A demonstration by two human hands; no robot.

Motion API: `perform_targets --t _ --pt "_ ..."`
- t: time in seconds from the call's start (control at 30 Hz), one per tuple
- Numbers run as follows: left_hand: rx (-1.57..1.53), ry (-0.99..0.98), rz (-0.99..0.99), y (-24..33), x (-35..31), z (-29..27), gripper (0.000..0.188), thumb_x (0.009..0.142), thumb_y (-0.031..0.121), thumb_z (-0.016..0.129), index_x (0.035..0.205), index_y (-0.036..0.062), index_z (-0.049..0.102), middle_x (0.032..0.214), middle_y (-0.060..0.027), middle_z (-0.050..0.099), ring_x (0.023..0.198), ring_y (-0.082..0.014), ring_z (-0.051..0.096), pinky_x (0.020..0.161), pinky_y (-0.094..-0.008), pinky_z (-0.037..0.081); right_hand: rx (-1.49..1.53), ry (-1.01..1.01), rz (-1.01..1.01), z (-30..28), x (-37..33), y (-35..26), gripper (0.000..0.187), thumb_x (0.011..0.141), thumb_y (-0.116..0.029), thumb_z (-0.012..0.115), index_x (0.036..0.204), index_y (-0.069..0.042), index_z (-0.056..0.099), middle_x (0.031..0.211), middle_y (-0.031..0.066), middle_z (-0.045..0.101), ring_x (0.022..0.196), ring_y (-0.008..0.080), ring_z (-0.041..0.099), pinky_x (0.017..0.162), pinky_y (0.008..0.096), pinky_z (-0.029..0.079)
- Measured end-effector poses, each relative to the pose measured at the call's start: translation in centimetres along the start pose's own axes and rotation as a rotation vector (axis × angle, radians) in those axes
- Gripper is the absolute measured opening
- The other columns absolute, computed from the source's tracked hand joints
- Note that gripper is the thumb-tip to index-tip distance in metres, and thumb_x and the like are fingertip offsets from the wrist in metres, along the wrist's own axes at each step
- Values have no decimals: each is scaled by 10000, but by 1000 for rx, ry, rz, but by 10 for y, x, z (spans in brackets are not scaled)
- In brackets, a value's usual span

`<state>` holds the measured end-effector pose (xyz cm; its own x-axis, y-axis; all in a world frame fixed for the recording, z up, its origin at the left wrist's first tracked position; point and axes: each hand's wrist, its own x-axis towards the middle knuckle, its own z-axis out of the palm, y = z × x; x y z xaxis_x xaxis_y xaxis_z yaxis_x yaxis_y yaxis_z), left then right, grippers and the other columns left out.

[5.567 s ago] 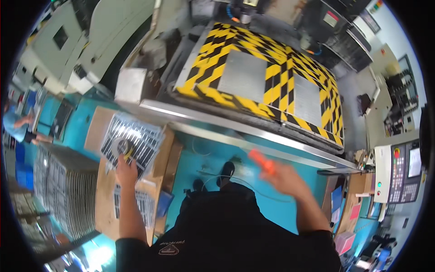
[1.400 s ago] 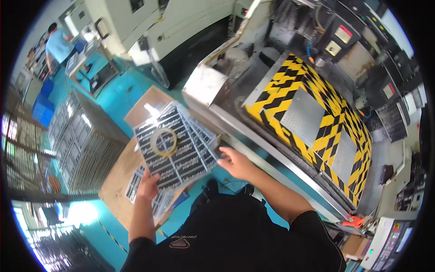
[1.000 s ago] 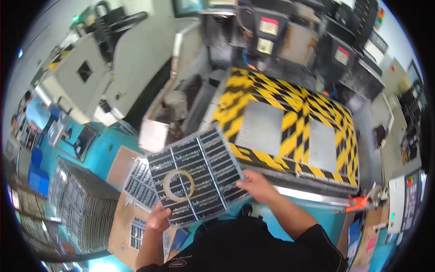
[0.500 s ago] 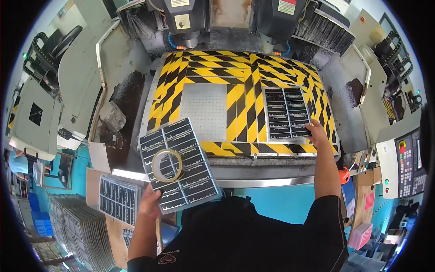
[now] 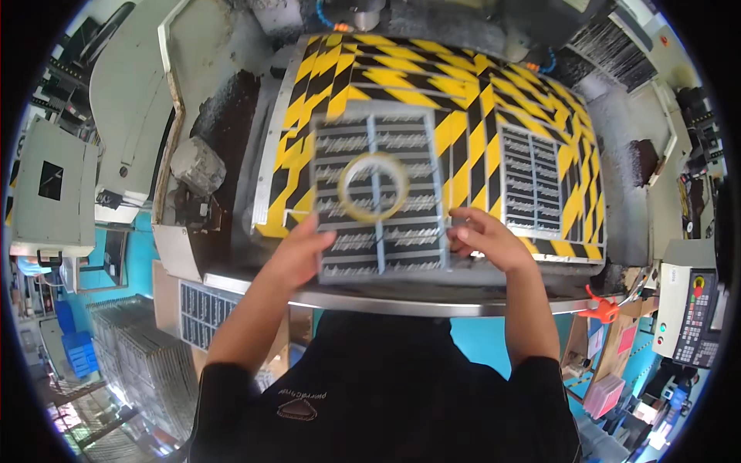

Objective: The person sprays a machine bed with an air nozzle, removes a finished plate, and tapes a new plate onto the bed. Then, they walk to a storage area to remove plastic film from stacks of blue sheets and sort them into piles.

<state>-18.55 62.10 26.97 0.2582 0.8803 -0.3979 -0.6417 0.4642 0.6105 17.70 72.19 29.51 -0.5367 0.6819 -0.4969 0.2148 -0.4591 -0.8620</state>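
Observation:
My left hand grips the left edge of a flat panel with rows of dark rectangles divided by pale lines. A roll of tape lies flat on that panel. The panel is held over the left part of the machine bed, which is covered in yellow and black striped tape. Beside the panel's right edge is my right hand, fingers partly bent and apart, with nothing visible in them. A second dark-rectangle panel lies on the right side of the bed.
Spindle heads hang beyond the bed. A metal ledge runs along its front. More panels stand at lower left, near a tall stack of trays. A red-orange tool and a control panel are at right.
The held panel with the tape roll has moved up and right over the bed and turned straighter. My right hand has left the panel on the bed and come toward the held one.

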Motion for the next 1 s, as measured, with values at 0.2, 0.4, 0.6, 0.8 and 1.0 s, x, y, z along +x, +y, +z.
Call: perform_targets --t 0.2,0.4,0.6,0.8,1.0 --pt "566 62 -104 47 102 -20 566 923 142 647 1437 76 419 1071 -18 600 891 -121 579 771 -293 516 64 342 -43 14 82 11 303 873 -76 708 1108 -75 517 722 -15 591 555 57 501 500 208 395" --pt "1651 105 28 65 120 -45 516 891 222 676 1367 91 526 1213 -114 653 1064 -267 645 875 -439 508 25 391 48 24 112 35 240 880 -74 694 1082 -39 571 706 5 620 540 66 522 499 217 416" --pt "2272 -127 288 66 112 -58 646 895 290 682 1475 169 424 1570 -105 347 1462 -346 281 1170 -486 271 1 418 90 31 120 34 253 877 -77 700 1103 -18 603 720 1 626 544 59 523 507 204 427" --pt "2229 -218 151 66 121 -64 717 910 337 672 1527 199 335 1628 -83 222 1503 -373 152 1217 -485 171 -42 440 113 27 123 38 289 880 -95 707 1141 -11 616 757 4 653 574 45 534 523 189 425" --pt "2218 -207 139 65 121 -65 734 899 354 683 1529 203 339 1638 -66 197 1506 -368 137 1221 -475 167 -25 462 111 30 123 34 297 873 -101 711 1135 6 620 734 6 640 557 52 519 518 199 424"
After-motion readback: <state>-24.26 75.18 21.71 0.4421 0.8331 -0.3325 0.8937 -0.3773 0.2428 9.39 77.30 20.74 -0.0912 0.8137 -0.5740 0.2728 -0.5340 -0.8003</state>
